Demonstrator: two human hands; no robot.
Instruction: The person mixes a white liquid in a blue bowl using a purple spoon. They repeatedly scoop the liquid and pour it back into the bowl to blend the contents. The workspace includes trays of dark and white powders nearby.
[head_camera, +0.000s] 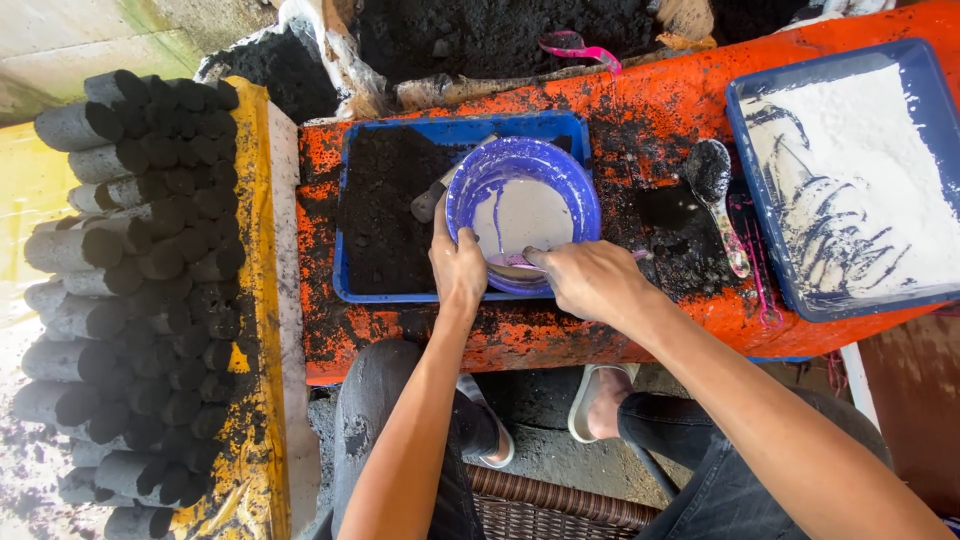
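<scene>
Left hand (458, 268) grips the near rim of the purple bowl (522, 205), thumb inside, fingers outside, pressed on the rim. Right hand (592, 280) is closed around the handle of a pink spoon (520, 261), its tip resting in the bowl at the near edge. The bowl sits tilted inside a blue tray (365, 295) of black powder, which stands on the orange desk (640, 110).

State of work, as judged: the bowl holds a pale grey-white liquid, with streaks running down its inner wall, so wet mixing appears under way and not finished. The dark powder in the blue tray is largely unmixed with it. A second blue tray (748, 130), at the right, holds white powder scored with scoop marks (some has been taken out). A black-coated spoon (712, 180) lies on the desk between the two trays, in spilled black powder. At the left, a stack of dark cylindrical briquettes (140, 290) lies on a yellow sheet (255, 440); these look complete.

Packages, labels, signs: none legible in view. An open sack of black material (490, 35) stands behind the desk, with a pink scoop (575, 45) on top.
</scene>
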